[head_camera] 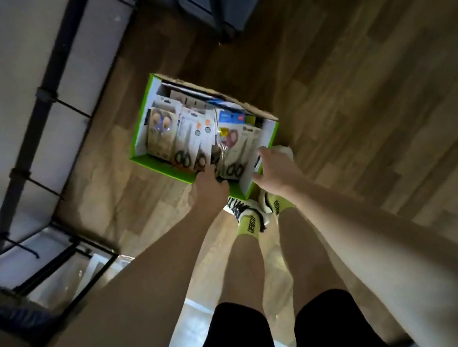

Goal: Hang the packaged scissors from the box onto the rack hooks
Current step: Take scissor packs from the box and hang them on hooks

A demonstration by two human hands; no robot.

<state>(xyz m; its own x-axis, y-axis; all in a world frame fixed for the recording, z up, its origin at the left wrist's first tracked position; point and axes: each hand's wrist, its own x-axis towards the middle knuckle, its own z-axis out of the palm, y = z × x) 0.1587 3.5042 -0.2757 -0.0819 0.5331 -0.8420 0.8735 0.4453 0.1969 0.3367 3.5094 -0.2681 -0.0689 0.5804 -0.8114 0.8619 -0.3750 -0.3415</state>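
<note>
At the box's near edge, we are reaching — left hand nearer, fingers pinching a scissors pack, long axis pointing away; right hand spread.

An open green-and-white cardboard box sits on the wood-plank floor, straight ahead of the person's feet in yellow-green socks. Card-backed packets of scissors stand packed side by side inside it. The left hand reaches into the box's near edge among the packets; the right hand is at its near right corner. A black-framed metal rack runs along the left, well apart from the box.
</note>
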